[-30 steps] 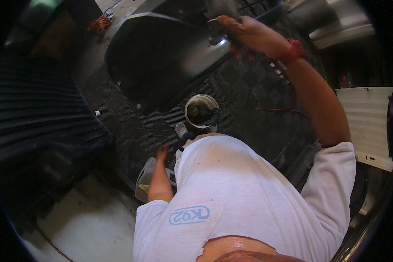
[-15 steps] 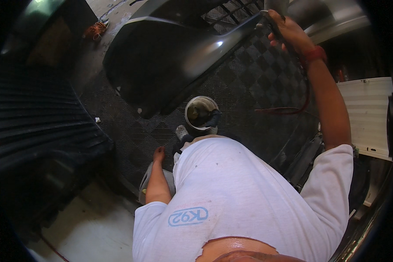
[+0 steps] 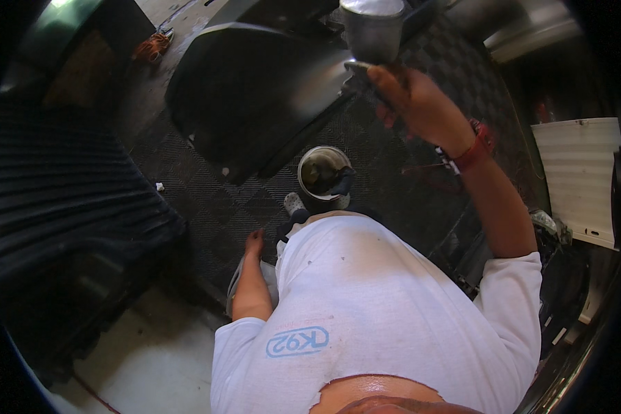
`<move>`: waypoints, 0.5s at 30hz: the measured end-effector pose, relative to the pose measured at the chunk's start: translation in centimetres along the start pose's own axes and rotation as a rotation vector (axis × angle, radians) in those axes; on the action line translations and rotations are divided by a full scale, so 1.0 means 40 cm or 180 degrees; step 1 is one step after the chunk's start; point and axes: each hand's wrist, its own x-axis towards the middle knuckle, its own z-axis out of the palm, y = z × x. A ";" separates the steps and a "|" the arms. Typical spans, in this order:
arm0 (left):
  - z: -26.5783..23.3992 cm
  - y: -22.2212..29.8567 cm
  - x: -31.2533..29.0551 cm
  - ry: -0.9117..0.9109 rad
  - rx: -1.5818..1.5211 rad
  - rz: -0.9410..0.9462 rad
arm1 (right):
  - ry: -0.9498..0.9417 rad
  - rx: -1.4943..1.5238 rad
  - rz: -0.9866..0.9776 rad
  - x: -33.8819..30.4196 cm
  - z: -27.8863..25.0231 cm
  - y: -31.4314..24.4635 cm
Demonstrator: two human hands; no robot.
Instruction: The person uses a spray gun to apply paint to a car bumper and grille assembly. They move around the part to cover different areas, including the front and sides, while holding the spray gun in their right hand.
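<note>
My right hand (image 3: 421, 103), with a red band at the wrist, is wrapped round the handle of a spray gun (image 3: 374, 34). The gun's grey metal cup stands on top, and its body is partly hidden by my fingers. Just left of it lies a large curved dark car body panel (image 3: 255, 90), with a light glare on its shiny surface near the gun. A thin red hose (image 3: 428, 167) shows below my wrist. My left hand (image 3: 254, 241) hangs low at my side beside a grey cloth; its fingers are too small and dim to read.
A round bucket (image 3: 302, 172) with dark contents stands at my feet on the dark checkered mat (image 3: 214, 214). A ribbed black liner (image 3: 69, 186) fills the left. At the right stands a cream ribbed panel (image 3: 579, 179). An orange coiled cord (image 3: 152, 47) lies far left.
My right hand has swung left and toward me with the spray gun, from the panel's far right end to nearer its middle. The left hand stays low.
</note>
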 end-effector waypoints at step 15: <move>-0.002 0.021 -0.084 0.0237 0.0288 0.0050 | 0.0953 0.0524 -0.0008 -0.044 -0.105 0.188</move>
